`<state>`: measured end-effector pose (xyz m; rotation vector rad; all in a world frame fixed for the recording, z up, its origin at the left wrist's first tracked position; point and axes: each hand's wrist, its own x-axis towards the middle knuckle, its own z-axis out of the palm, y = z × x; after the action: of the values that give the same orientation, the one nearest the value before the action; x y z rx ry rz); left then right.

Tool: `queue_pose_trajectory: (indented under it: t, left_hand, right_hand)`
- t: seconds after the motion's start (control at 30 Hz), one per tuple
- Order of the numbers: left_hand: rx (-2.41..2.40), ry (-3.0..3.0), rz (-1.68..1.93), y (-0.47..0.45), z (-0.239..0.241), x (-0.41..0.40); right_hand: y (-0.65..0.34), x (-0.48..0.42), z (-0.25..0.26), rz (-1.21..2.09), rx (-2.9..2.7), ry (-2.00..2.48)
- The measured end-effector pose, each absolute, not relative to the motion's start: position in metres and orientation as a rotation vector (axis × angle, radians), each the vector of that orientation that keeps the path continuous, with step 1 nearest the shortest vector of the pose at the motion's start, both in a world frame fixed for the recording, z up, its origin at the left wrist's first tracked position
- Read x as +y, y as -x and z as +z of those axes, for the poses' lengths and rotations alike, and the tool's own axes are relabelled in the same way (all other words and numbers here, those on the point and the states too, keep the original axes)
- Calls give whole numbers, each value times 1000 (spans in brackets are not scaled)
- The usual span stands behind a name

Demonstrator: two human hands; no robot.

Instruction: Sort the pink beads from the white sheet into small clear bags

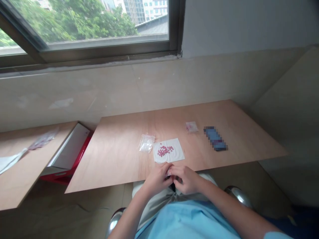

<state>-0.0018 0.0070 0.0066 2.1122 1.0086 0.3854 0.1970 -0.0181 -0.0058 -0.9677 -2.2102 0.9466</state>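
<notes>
The left hand [157, 179] and right hand [186, 179] close together, pinching a small pinkish item [169, 172]; pink beads [164, 151] lie heaped on a white sheet [175, 155] at twelve o'clock, a clear plastic bag [146, 143] beside it.

Window [84, 23] in a dark metal frame [104, 54], viewed from inside the room; green trees [82, 23] and high-rise buildings [139, 10] stand beyond the glass. Below the window: pale plaster wall [74, 96], meeting a plywood table [249, 139]. Right of the window: grey wall [249, 26]. Lower left of the window: second plywood table [37, 166], with a red-and-white box [69, 146] beside it, above a brownish floor [62, 212]. Daylight enters through the window.
</notes>
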Motion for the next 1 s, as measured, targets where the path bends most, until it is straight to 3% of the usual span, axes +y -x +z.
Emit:
queue_pose_trajectory:
  t: [0.3, 0.8, 1.0]
  left_hand:
    - [1040, -2288, 106, -14, -11, -11]
    - [1157, -2403, 143, -14, -17, -12]
    - [1376, -2248, 346, 5, -11, 9]
  right_hand:
    - [-177, -40, -29, 891, -2543, 1170]
    - [-181, -35, -32, 886, -2515, 1141]
    - [-196, -15, -17, 867, -2183, 995]
